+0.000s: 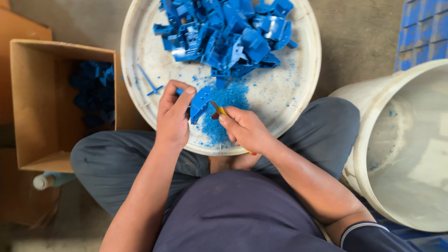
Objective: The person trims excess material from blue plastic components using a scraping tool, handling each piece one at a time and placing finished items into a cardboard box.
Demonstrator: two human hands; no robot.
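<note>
My left hand [172, 114] grips a blue plastic part [200, 101] over the near side of a round white lid [140, 84] that rests on my crossed legs. My right hand [245, 128] holds a small knife with a yellow handle [220, 110], its blade tip touching the part's edge. Blue plastic shavings [224, 112] lie heaped on the lid under my hands. A pile of several blue plastic parts [228, 32] fills the far half of the lid.
An open cardboard box [42, 140] at my left holds several blue parts [95, 91]. A big white bucket [373, 121] stands at my right. A blue crate [424, 28] sits at the top right. A bottle [44, 181] lies near my left knee.
</note>
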